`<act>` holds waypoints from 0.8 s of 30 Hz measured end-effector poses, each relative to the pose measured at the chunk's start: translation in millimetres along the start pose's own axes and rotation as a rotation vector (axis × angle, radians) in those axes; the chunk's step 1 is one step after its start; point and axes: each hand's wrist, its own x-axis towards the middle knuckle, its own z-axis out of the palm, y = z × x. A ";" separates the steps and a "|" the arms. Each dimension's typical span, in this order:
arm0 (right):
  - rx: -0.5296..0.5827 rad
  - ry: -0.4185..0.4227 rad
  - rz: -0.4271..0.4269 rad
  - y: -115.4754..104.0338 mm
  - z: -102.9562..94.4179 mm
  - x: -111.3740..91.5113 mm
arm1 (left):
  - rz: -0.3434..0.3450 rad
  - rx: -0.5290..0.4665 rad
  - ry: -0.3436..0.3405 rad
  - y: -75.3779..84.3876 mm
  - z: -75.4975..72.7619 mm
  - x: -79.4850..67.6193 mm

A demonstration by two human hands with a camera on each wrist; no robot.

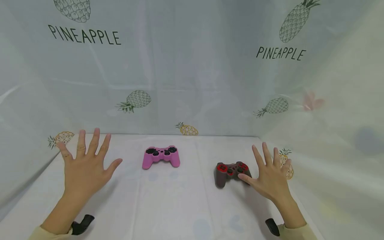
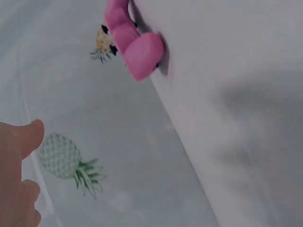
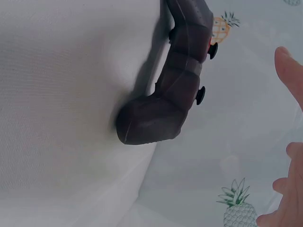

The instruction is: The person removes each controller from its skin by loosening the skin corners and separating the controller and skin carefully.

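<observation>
Two game controllers lie on the white cloth, buttons up. The pink game controller [image 1: 162, 154] [image 2: 144, 54] has black buttons and sits left of the middle, farther back. Nearer and to the right is the dark brown game controller [image 1: 221, 180] [image 3: 154, 118] with red button areas. My left hand [image 1: 85, 171] [image 2: 14, 165] is spread, palm down, to the left of the pink controller and holds nothing. With fingers spread, my right hand [image 1: 270, 180] [image 3: 291, 184] hovers beside the dark controller; its thumb overlaps that controller's right grip in the head view. Both hands are empty.
A white cloth [image 1: 174, 206] covers the table. Behind it hangs a pale curtain [image 1: 198, 73] printed with pineapples and lettering, and the same sheeting [image 1: 345, 160] closes in the right side. Black straps [image 1: 82, 225] show at both wrists, next to pale sleeves.
</observation>
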 end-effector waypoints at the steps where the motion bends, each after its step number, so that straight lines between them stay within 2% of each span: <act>1: 0.002 -0.003 0.001 0.1 0.3 0.1 | 0.004 -0.005 0.004 4.3 0.5 2.0; 7: 0.033 -0.023 0.015 1.1 1.7 1.5 | 0.031 -0.025 0.008 31.8 4.0 14.8; 14: 0.097 -0.073 0.037 4.4 5.3 3.2 | 0.103 -0.046 0.005 68.1 14.0 23.5; 18: 0.136 -0.094 0.055 5.2 7.9 6.1 | 0.130 -0.081 -0.028 90.4 20.1 28.3; 24: 0.196 -0.143 0.083 7.7 11.9 10.8 | 0.162 -0.188 -0.102 126.1 27.7 34.6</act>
